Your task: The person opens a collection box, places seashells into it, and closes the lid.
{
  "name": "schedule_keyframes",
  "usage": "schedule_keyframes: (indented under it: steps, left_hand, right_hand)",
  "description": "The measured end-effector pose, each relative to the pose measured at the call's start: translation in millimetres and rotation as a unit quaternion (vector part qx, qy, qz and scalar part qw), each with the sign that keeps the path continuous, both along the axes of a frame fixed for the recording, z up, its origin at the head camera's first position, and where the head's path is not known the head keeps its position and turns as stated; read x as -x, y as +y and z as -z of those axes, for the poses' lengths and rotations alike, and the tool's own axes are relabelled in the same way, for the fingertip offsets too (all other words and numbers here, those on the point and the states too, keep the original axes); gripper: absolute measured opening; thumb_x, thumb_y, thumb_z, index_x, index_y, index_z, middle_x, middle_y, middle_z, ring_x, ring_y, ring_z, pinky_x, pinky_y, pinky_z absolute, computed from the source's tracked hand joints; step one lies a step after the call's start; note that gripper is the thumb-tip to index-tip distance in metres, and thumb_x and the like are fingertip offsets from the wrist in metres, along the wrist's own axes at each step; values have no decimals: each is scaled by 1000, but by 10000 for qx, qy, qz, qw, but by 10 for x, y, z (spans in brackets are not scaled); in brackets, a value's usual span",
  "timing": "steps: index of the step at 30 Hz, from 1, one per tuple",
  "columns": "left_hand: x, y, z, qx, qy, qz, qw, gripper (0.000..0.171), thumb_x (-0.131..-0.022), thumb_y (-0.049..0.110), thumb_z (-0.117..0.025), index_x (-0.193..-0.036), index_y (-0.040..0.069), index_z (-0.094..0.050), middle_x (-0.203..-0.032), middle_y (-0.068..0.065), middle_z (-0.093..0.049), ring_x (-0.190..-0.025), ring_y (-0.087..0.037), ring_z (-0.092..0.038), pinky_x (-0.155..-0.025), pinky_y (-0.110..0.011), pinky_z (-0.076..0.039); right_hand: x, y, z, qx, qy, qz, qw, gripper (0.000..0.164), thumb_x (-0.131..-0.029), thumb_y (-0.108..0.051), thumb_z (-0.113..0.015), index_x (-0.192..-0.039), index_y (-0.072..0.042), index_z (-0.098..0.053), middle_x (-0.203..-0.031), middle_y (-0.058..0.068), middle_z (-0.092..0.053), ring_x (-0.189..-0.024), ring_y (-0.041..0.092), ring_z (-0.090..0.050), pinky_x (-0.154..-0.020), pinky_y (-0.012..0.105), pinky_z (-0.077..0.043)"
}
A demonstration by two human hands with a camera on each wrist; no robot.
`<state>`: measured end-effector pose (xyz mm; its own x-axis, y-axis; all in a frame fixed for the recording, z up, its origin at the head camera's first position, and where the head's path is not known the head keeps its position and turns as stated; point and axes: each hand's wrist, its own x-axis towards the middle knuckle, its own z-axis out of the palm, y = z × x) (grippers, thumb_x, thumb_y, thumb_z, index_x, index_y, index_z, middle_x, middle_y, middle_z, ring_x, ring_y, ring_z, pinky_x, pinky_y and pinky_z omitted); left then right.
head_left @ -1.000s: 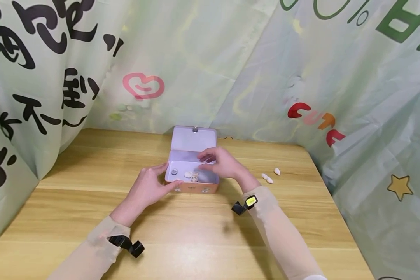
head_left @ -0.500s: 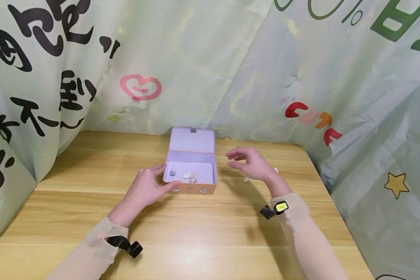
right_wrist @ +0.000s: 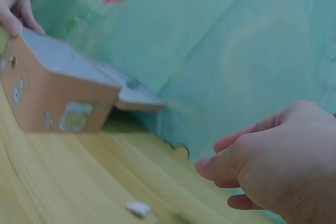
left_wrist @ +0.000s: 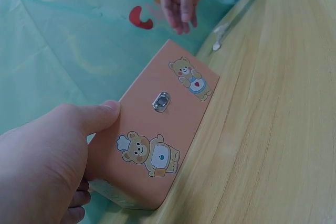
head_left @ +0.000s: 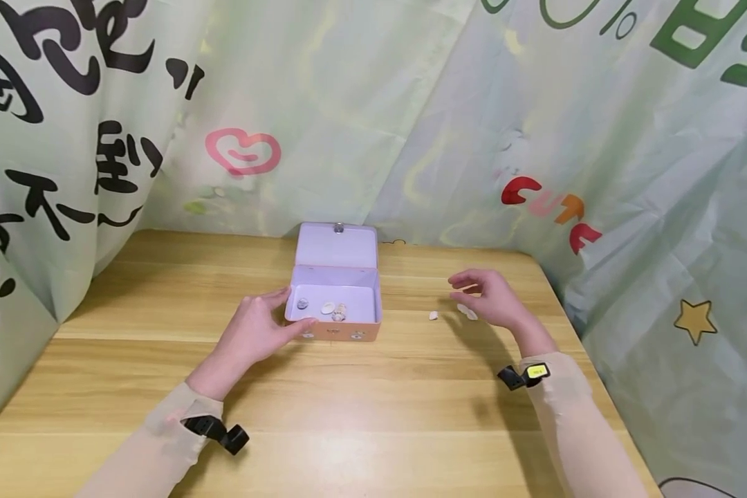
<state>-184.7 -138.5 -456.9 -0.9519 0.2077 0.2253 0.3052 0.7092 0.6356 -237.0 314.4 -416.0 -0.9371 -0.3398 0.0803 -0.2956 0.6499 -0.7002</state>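
My left hand (head_left: 255, 328) grips the left end of a small orange tin box (head_left: 348, 332), thumb on the front and fingers round the side. The lid (head_left: 337, 245) stands back, showing the lilac inside. In it lie a round silvery piece (head_left: 302, 303), a white oval piece (head_left: 328, 308) and a beige piece (head_left: 339, 312). Bear pictures and a metal clasp (left_wrist: 161, 102) mark the front in the left wrist view. My right hand (head_left: 488, 297) hovers right of the box with loosely bent fingers, nothing visible between them. Below it lie small white shell-like pieces (head_left: 471, 314), partly hidden.
A single white piece (head_left: 434, 315) lies on the wooden table (head_left: 348, 408) between the box and my right hand. A printed pale green curtain (head_left: 324, 104) hangs behind and around the table. Both wrists wear black camera mounts (head_left: 218, 432).
My right hand has come out from over the box and moved right, above the white pieces. My left hand keeps its hold on the box.
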Motion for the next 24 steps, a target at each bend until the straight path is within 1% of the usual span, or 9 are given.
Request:
schedule_keyframes:
  steps: [5, 9, 12, 15, 19, 21, 24]
  left_hand:
    - [9, -12, 8, -22, -45, -18, 10000, 93, -84, 57, -87, -142, -10, -59, -142, -28, -57, -35, -4, -28, -34, -22, -29]
    - [12, -12, 16, -59, 1, -15, 10000, 92, -84, 56, -87, -141, -10, -59, -141, -28, -58, -34, -4, -28, -34, -23, -30]
    - [17, -12, 22, -74, 73, 8, 9999, 90, -84, 54, -88, -141, -10, -59, -140, -28, -58, -34, -3, -28, -34, -24, -32]
    - [18, -12, 27, -77, 127, 20, 9999, 89, -84, 52, -89, -141, -11, -59, -140, -28, -58, -34, -3, -28, -35, -25, -33]
    - [10, -14, 26, -65, 125, 19, 9999, 90, -85, 53, -88, -141, -10, -59, -141, -27, -58, -34, -3, -28, -35, -26, -34]
    - [9, -16, 29, -50, 118, 21, 9999, 90, -85, 54, -88, -141, -10, -59, -141, -27, -58, -34, -3, -28, -36, -26, -35]
    - [11, -19, 32, -69, 111, 31, 9999, 90, -85, 55, -87, -142, -10, -59, -142, -26, -57, -34, -3, -29, -36, -26, -35]
  right_hand:
    - [-5, 145, 103, -56, -35, 23, 10000, 31, -99, -2, -73, -127, 11, -68, -127, 28, -69, -117, 46, -65, -99, 58, -53]
    - [-12, 228, 201, -271, -218, 144, 9993, 35, -99, -5, -75, -129, 11, -67, -127, 29, -68, -113, 46, -67, -94, 54, -57]
    - [-17, 262, 284, -448, -315, 259, 9982, 36, -99, -9, -76, -129, 9, -67, -124, 27, -70, -111, 43, -68, -91, 51, -58]
    - [-8, 276, 365, -720, -253, 280, 9967, 35, -99, -11, -77, -127, 8, -68, -120, 23, -71, -111, 40, -67, -94, 53, -56]
    - [6, 273, 434, -1019, -151, 292, 9943, 34, -99, -12, -77, -125, 9, -67, -116, 21, -71, -110, 39, -66, -96, 56, -54]
    - [11, 263, 449, -1065, -97, 304, 9938, 33, -99, -11, -76, -123, 10, -68, -113, 21, -71, -107, 39, -66, -95, 56, -54]
    - [21, 241, 458, -1142, -32, 314, 9930, 27, -99, -8, -76, -118, 10, -69, -106, 17, -70, -100, 35, -66, -90, 53, -55]
